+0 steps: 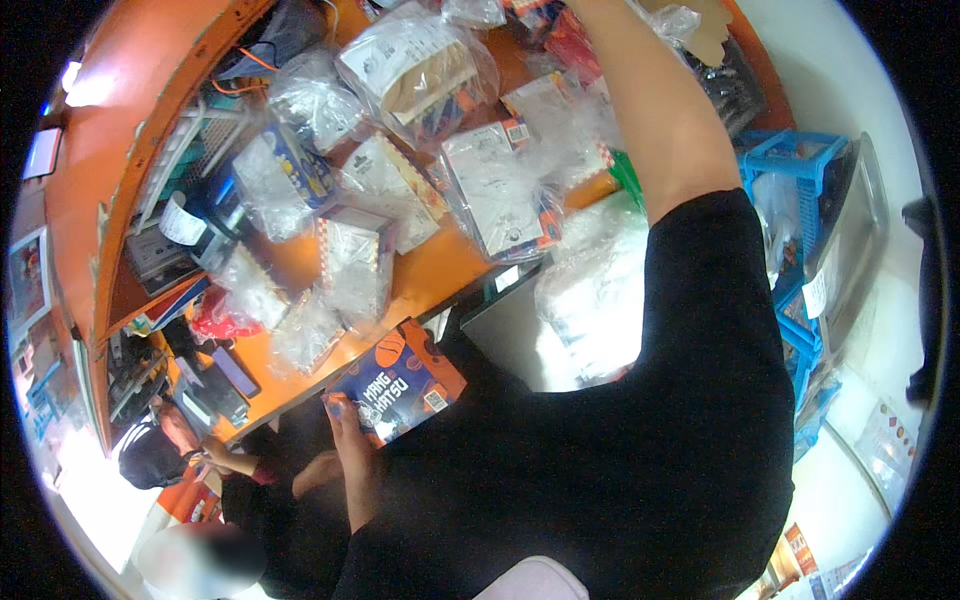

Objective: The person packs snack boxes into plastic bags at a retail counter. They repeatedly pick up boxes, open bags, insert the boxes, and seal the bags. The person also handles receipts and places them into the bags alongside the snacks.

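Observation:
My left hand (349,439) grips the left end of a printed cardboard box (401,379), thumb on its face. The box is blue and orange, bears writing and a printed code, and is held tilted before my chest. My right arm reaches over the counter to the top edge, and its hand is out of view. On the orange counter (435,259) beyond the box lie several food boxes in clear plastic bags, among them a bagged box with a paper slip (491,191), a checkered-edge box (352,259) and a large bagged box (420,71).
At left, a co-worker's hand (221,456) is near the counter edge, by dark phone-like devices (202,397). A white plastic basket (180,154) stands behind the bags. Clear plastic bags (592,292) lie near my right side, by a blue plastic rack (795,161) and metal tray (851,247).

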